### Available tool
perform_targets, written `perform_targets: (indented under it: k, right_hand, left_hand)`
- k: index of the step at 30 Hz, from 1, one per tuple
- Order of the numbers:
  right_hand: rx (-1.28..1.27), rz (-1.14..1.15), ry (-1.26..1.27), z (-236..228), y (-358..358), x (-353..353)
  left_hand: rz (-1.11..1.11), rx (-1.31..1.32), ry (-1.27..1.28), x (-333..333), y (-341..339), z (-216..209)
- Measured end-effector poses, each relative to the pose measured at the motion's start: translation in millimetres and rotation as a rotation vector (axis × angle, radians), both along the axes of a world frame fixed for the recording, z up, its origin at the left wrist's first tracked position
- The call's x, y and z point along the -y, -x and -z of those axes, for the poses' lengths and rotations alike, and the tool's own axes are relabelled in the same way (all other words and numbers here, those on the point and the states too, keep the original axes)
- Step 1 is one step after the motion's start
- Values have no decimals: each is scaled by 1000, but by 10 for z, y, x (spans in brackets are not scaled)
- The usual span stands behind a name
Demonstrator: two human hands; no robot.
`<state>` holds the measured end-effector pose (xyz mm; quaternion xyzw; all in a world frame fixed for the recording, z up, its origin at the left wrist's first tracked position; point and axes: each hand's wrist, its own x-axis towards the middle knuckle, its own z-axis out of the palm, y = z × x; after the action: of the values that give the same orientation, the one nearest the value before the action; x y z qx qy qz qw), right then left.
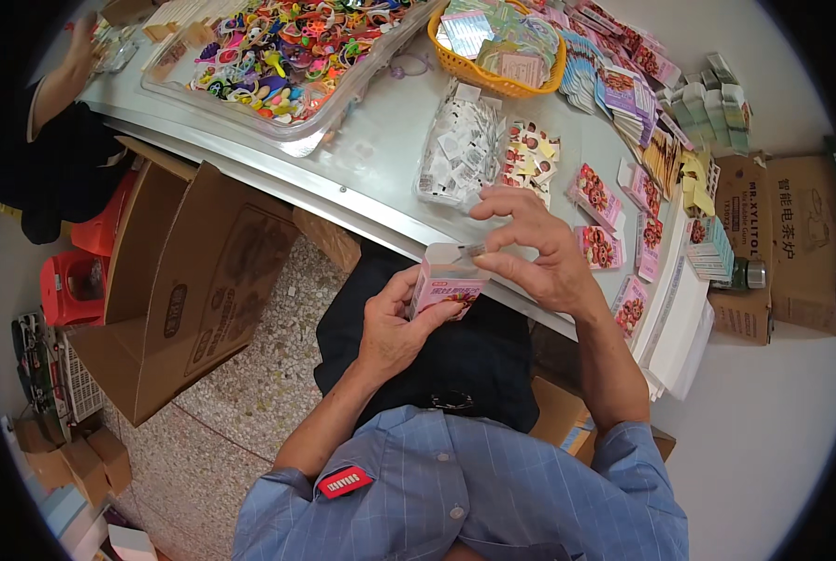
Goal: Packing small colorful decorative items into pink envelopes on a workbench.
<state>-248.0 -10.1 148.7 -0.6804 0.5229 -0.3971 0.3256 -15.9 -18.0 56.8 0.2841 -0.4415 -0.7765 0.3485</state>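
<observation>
My left hand (392, 332) is wrapped round a small pink carton (436, 285), which has a white inside and an open top. Over the carton's mouth, my right hand (541, 254) pinches a small clear-and-dark packet (472, 252) between thumb and finger. How far the packet reaches inside cannot be made out. Just beyond the right hand, a clear tray of small white sachets (460, 145) rests on the table (371, 178), beside red and yellow printed pieces (533, 154). Several pink cartons with red pictures (597, 248) lie to the right.
A large clear bin (310, 126) of colourful trinkets stands at the far left, and a yellow basket (450, 65) of packets at the back. Stacked cards (623, 93) line the right side. An open cardboard box (212, 280) stands left of me; another person's hand (63, 79) shows beyond it.
</observation>
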Motion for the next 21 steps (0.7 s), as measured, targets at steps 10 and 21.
perform_targets:
  k: [10, 21]
  right_hand:
    - [-276, -89, -11, -259, -59, 52]
    - [-202, -21, 113, -449, -148, 550]
  left_hand:
    - [-49, -20, 47, -11, -33, -13]
    - [-96, -23, 56, 111, -134, 11]
